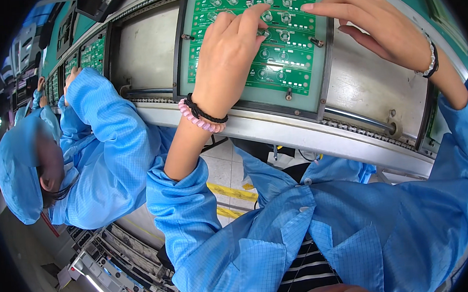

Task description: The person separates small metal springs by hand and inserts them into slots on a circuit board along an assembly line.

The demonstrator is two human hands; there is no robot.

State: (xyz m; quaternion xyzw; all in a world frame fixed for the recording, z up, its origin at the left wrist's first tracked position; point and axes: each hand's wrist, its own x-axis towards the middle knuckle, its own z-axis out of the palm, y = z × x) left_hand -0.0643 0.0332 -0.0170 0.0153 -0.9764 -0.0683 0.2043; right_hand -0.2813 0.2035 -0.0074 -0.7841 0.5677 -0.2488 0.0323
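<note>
A green circuit board panel (pixel 296 67) lies in a dark-edged frame (pixel 322 81), with several small clear round components (pixel 286 18) standing on its upper rows. My left hand (pixel 227 58) reaches over the panel's middle. Its thumb and a bent finger close around one clear round component (pixel 264 33) in the third row; the index finger stretches past it toward the upper row. My right hand (pixel 368 24) hovers over the frame's upper right corner, thumb apart from the fingers and the index fingertip near a component. I see nothing held in it.
The frame sits on a metal conveyor with a chain (pixel 370 132) along its near rail (pixel 298 142). At left, a co-worker in blue cap and smock (pixel 110 137) reaches toward another framed green board (pixel 93 54). Dark metal clips (pixel 289 94) stand around the panel.
</note>
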